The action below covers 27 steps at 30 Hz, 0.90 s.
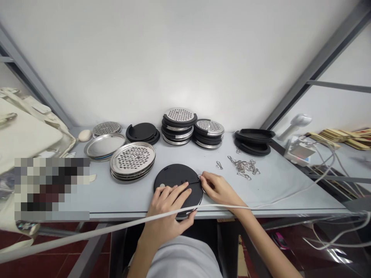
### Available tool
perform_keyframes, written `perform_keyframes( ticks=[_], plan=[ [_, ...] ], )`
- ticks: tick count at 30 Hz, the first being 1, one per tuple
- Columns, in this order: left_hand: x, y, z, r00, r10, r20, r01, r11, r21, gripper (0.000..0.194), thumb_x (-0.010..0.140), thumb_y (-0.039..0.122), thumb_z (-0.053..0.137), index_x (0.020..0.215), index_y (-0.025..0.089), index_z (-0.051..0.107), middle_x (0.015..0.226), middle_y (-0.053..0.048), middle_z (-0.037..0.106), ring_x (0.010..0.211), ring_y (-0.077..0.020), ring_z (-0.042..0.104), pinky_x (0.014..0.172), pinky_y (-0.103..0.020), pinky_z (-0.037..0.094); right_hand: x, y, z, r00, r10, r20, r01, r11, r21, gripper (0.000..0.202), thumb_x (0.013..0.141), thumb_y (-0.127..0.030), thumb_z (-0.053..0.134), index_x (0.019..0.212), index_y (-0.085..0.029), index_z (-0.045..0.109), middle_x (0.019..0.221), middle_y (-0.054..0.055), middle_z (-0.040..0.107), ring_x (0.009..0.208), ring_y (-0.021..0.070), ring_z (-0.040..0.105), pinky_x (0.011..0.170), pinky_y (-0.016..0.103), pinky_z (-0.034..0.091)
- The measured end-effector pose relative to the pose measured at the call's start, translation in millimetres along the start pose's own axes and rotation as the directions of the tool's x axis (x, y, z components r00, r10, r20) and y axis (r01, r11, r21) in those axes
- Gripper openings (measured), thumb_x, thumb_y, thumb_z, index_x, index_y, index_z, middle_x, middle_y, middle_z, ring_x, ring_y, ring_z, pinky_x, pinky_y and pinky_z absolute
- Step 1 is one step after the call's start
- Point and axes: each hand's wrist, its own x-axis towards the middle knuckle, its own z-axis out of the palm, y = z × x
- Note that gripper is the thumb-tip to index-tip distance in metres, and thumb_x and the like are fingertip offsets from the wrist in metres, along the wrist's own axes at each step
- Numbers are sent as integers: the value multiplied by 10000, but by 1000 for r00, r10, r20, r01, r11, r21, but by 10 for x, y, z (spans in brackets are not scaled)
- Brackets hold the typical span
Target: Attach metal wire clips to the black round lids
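Note:
A round black case (176,175) lies at the table's front edge with its smooth side up. My left hand (169,208) holds it, fingers stretched over the top and thumb at the near rim. At the case's right edge my right hand (217,187) pinches a small metal clip (199,176); the fingers partly hide it. To the right lie a single metal clip (219,165) and a loose pile of clips (245,166). Left of the case is a stack of round metal grater plates (132,159).
Along the wall stand metal discs (106,146), black cases (143,132), two stacks of cased graters (179,115) (209,127) and black trays (254,136). A white cable (127,223) crosses low in front of my wrists. Cream bags (26,127) crowd the left side.

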Motion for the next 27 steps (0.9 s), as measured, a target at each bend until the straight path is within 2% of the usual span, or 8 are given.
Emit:
perform_keyframes(
  ticks=[13, 19, 23, 27],
  plan=[
    [16, -5, -15, 999, -3, 32, 3, 1000, 14, 394, 875, 394, 555, 1243, 251, 570, 1339, -8, 563, 1037, -248, 561, 952, -449, 353, 2, 19, 11, 1000, 11, -17, -11, 1000, 9, 286, 937, -286, 368, 670, -208, 302, 562, -58, 357, 516, 95, 321, 527, 230, 254],
    [28, -38, 7, 999, -39, 2, 39, 999, 11, 351, 894, 328, 537, 1222, 213, 584, 1294, -39, 600, 1031, -233, 574, 928, -415, 365, -13, -5, 1, 1000, -5, 8, 5, 1000, 24, 300, 935, -304, 374, 658, -206, 314, 563, -58, 343, 520, 94, 326, 524, 223, 264],
    [33, -43, -16, 999, -37, -14, 37, 999, -20, 333, 875, 302, 550, 1191, 213, 602, 1259, -38, 625, 1027, -237, 576, 916, -411, 376, -16, -17, -7, 1000, -1, -11, 2, 998, 61, 288, 936, -299, 367, 665, -210, 323, 560, -58, 345, 519, 96, 323, 520, 222, 272],
    [34, -26, -86, 999, -31, 18, 32, 997, -76, 316, 846, 266, 563, 1154, 237, 622, 1230, -30, 641, 997, -234, 583, 958, -441, 355, -11, -5, -6, 999, 9, -51, -5, 996, 85, 243, 926, -288, 383, 697, -212, 351, 577, -56, 365, 529, 101, 337, 523, 224, 288]
  ],
)
